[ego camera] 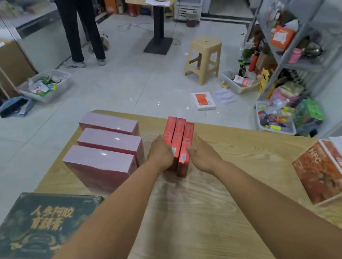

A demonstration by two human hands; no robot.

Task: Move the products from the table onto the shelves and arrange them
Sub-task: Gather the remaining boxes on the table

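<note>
Left hand (160, 152) and right hand (201, 154) are both flat-fingered, pressing the three red boxes (178, 138) between them, upright on the desk (198, 212). Pink boxes (107, 147) sit just left of my left hand.

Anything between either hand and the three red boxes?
Nothing visible. The left hand lies against the red boxes on their left, the right hand on their right; the pink boxes stand apart, further left.
</note>
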